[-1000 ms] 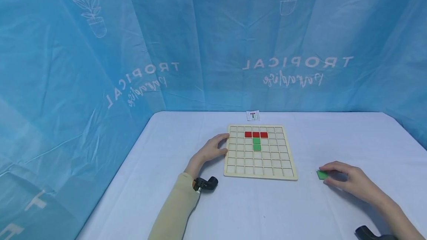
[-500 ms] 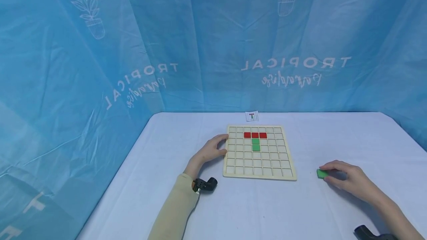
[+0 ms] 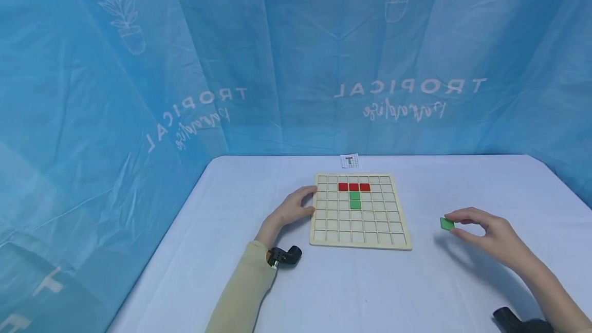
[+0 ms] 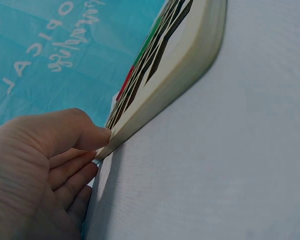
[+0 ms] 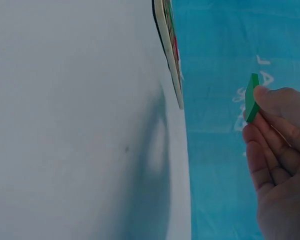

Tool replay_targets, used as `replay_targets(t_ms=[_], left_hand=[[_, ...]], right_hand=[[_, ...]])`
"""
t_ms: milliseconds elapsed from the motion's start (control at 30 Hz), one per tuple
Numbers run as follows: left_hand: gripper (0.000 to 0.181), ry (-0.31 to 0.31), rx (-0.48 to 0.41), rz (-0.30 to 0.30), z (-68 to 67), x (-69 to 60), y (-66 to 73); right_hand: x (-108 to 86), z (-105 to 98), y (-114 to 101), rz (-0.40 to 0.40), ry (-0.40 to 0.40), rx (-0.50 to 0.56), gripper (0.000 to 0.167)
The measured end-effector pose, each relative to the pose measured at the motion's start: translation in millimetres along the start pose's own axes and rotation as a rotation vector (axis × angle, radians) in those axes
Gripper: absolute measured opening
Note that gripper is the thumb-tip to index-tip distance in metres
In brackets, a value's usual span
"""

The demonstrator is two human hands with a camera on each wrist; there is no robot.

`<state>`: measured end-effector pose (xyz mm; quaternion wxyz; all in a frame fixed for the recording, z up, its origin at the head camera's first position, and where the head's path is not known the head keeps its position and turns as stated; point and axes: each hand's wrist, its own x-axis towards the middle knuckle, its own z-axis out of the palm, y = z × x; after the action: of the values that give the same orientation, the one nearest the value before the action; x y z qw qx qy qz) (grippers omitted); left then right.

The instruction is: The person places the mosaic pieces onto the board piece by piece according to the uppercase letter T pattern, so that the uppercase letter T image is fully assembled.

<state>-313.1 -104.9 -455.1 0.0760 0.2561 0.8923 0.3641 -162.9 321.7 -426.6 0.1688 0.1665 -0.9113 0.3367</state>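
Note:
A pale wooden grid board (image 3: 337,227) lies on the table. Three red square tiles (image 3: 353,187) form a row in it, with two green tiles (image 3: 354,200) in a column below the middle one. My left hand (image 3: 290,209) touches the board's left edge, thumb and fingers spread along it; the left wrist view shows the thumb tip against the rim. To the right of the board, my right hand (image 3: 487,233) pinches another green tile (image 3: 446,224) between thumb and fingers, above the table. In the right wrist view this tile (image 5: 251,98) appears edge-on and tilted.
A small printed card (image 3: 349,161) with a coloured T on a grid lies behind the board. White cloth (image 3: 393,287) covers the table. Blue curtains (image 3: 296,66) with mirrored lettering hang at the back and sides. Each wrist wears a black camera (image 3: 288,255).
The right hand has lifted the green tile off the table, and a shadow now shows beneath. The left hand and board have stayed in place.

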Motion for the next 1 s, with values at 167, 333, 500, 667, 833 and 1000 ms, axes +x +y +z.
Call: replay_targets(t_ms=[167,333,500,667,833,1000], left_hand=[[0.06,0.003,0.003,-0.017,-2.0,-0.2,0.2],[0.06,-0.001,0.0,-0.012,-2.0,-0.1,0.0],[0.06,-0.003,0.0,-0.016,-0.4,-0.9,-0.8],[0.06,-0.001,0.006,-0.011,-0.2,0.1,-0.3],[0.06,0.006,0.006,-0.006,-0.7,0.4,0.4],[0.06,-0.003,-0.009,-0.005,0.1,-0.1,0.2]], right_hand=[[17.7,4.6,-9.3,0.02,-0.006,-0.005,0.032],[37.9,11.8,-18.5,0.013,-0.027,0.03,0.03],[55.5,25.0,-25.3,-0.01,-0.038,0.07,0.03],[72.4,36.9,-34.1,-0.031,-0.065,0.093,0.03],[89.4,49.3,-40.0,-0.039,-0.124,0.125,0.03],[100.8,62.8,-46.1,-0.014,-0.171,0.192,0.032]])
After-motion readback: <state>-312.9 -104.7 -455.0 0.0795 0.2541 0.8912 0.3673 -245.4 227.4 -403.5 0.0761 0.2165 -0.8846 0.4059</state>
